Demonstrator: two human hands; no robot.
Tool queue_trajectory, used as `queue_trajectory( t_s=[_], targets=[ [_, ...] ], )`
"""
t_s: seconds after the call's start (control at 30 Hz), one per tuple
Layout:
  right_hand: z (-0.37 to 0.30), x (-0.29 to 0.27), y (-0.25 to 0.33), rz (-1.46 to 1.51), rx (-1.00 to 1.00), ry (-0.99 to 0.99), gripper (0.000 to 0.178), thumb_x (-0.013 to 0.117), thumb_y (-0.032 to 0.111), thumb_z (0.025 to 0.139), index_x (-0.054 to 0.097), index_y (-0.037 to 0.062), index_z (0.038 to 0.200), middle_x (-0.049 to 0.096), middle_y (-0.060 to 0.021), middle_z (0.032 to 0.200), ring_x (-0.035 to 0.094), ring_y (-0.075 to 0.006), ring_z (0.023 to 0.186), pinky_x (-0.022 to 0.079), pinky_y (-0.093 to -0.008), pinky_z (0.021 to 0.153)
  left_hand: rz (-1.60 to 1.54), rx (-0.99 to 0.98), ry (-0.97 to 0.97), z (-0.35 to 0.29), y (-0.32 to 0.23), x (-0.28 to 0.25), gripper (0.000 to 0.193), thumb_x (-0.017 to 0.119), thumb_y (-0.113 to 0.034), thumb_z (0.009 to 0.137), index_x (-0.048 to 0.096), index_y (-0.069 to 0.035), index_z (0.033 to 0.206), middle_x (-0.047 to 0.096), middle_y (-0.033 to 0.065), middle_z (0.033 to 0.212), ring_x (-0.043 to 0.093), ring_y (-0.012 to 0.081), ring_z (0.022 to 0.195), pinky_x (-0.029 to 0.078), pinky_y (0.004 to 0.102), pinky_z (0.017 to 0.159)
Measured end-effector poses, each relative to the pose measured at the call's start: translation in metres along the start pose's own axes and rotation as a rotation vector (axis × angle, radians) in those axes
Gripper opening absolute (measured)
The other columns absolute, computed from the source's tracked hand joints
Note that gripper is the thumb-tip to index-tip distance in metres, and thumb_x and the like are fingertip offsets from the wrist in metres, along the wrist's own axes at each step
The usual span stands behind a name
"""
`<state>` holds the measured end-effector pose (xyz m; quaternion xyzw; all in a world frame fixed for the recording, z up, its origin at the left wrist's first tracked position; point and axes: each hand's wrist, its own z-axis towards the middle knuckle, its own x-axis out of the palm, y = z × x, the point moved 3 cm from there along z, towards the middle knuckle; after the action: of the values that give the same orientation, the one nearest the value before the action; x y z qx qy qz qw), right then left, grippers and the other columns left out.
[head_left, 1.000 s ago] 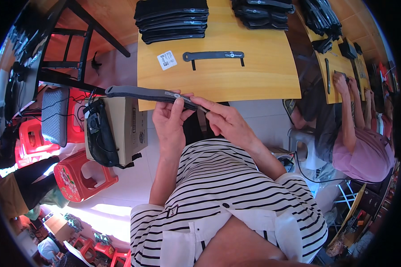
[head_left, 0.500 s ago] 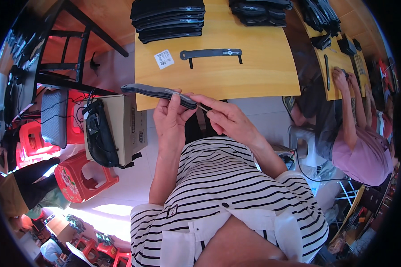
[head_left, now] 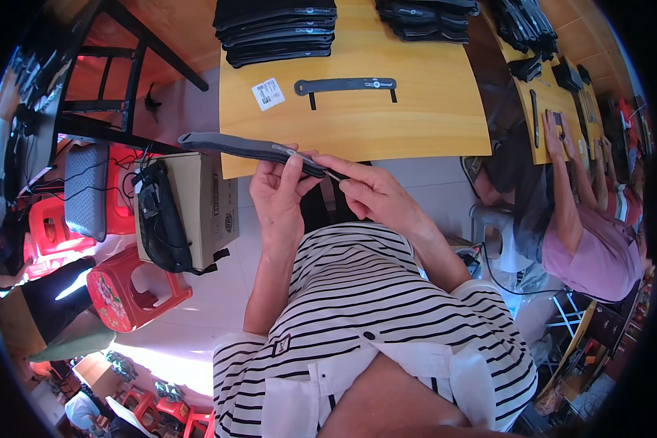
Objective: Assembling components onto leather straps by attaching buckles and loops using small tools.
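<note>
My left hand [head_left: 276, 191] is closed around the right part of a bundle of long dark grey straps [head_left: 233, 144], thumb on top. The bundle sticks out to the left past the table edge, its layers lying together. My right hand [head_left: 376, 191] pinches a thin metal tool [head_left: 333, 175] against the bundle's right end; most of the tool is hidden by the fingers. Beyond my hands a single grey strap [head_left: 343, 86] with a hole at its left end and a white print lies across two short black strips. A white printed label [head_left: 268, 94] lies left of it.
The yellow table [head_left: 423, 135] carries a tall stack of black straps [head_left: 276, 36] and another stack [head_left: 425, 22] at the back. A cardboard box [head_left: 204, 208] with a black bag [head_left: 164, 219] and a red stool [head_left: 135, 288] stand at left. A co-worker in pink [head_left: 591, 248] sits at right.
The strap bundle has shifted slightly left, its free end now reaching farther out. My hands keep the same grip. The co-worker's hands at right have moved flatter onto their table.
</note>
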<state>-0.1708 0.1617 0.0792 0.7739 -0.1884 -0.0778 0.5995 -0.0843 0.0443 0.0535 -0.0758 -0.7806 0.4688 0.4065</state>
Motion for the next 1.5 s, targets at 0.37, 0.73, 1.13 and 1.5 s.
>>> queue_trajectory(
  t_s=[0.37, 0.73, 1.13, 1.5],
  targets=[
    [-0.002, 0.0, 0.0, 0.086, 0.054, -0.036, 0.043, 0.039, 0.004, 0.088, 0.043, 0.0118, 0.13, 0.039, 0.0039, 0.054, 0.035, -0.0033, 0.045, 0.03, -0.0162, 0.045, 0.22, 0.177, 0.009, -0.005, -0.001, 0.0, 0.024, 0.051, -0.004, 0.087, 0.047, 0.003, 0.109, 0.06, 0.0172, 0.1, 0.061, 0.0175, 0.089, 0.053, 0.026, 0.075],
    [-0.004, 0.007, -0.01, -0.193, -0.18, -0.322, 0.044, 0.045, 0.004, 0.086, 0.043, 0.0123, 0.129, 0.05, -0.0055, 0.056, 0.049, -0.0113, 0.046, 0.039, -0.0265, 0.046, 0.338, 0.418, 0.065, -0.007, 0.005, 0.008, 0.028, 0.052, 0.001, 0.085, 0.044, 0.003, 0.111, 0.058, 0.018, 0.104, 0.059, 0.0208, 0.095, 0.051, 0.0299, 0.08],
    [-0.002, 0.011, -0.009, -0.396, -0.241, -0.399, 0.048, 0.049, 0.003, 0.084, 0.043, 0.017, 0.13, 0.057, -0.0081, 0.062, 0.05, -0.0143, 0.046, 0.042, -0.0266, 0.047, 0.059, 0.348, -0.034, -0.003, 0.011, 0.011, 0.027, 0.058, 0.008, 0.078, 0.044, -0.002, 0.099, 0.059, 0.0185, 0.099, 0.06, 0.0215, 0.091, 0.053, 0.0295, 0.077],
    [0.006, 0.023, -0.026, 0.326, -0.098, -0.372, 0.038, 0.045, 0.003, 0.088, 0.047, 0.0062, 0.126, 0.051, -0.001, 0.061, 0.04, -0.0041, 0.047, 0.034, -0.0177, 0.043, 0.208, 0.598, -0.023, -0.002, 0.017, 0.017, 0.024, 0.055, 0.01, 0.079, 0.041, -0.001, 0.096, 0.059, 0.0193, 0.097, 0.059, 0.0288, 0.097, 0.051, 0.0339, 0.082]
  ],
)
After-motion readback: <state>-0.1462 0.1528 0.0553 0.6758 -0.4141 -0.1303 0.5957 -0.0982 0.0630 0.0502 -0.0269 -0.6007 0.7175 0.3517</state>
